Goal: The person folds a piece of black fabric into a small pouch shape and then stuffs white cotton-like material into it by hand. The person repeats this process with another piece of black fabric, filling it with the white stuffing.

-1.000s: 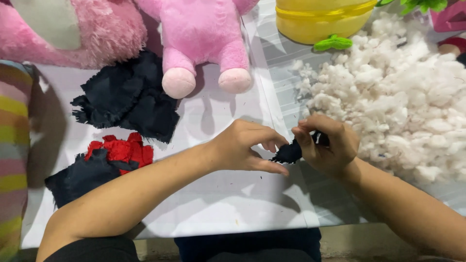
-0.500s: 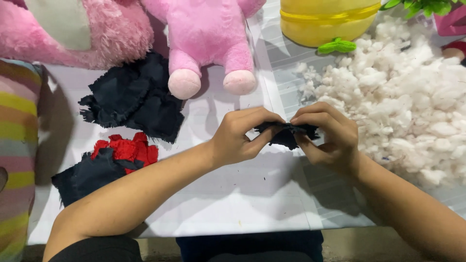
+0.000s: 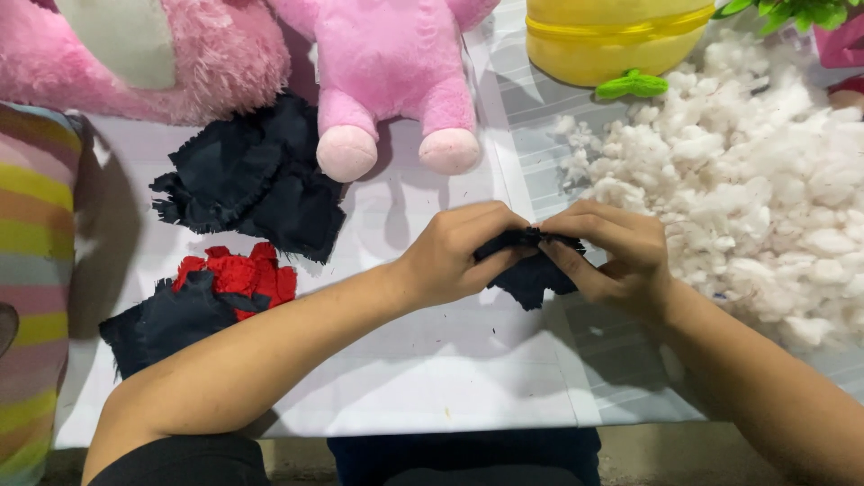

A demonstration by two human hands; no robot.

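Both hands meet over the middle of the white table [image 3: 432, 378]. My left hand [image 3: 454, 256] and my right hand [image 3: 612, 256] pinch the top edge of one small dark navy cloth piece [image 3: 533, 274], which hangs between the fingers just above the table. Much of the cloth is hidden behind my fingers. A big heap of white stuffing fibre [image 3: 738, 189] lies right beside my right hand.
A pile of dark cloth pieces [image 3: 252, 175] lies at the left, with red cloth scraps [image 3: 238, 270] on more dark cloth [image 3: 166, 324] below it. Pink plush toys [image 3: 387, 81] [image 3: 135, 54] sit at the back, a yellow plush [image 3: 612, 40] at back right, a striped cushion [image 3: 31, 297] at the left edge.
The hands have closed together on the dark cloth piece and lifted it; the cloth, bunched a second ago, is now spread between both hands' fingers.
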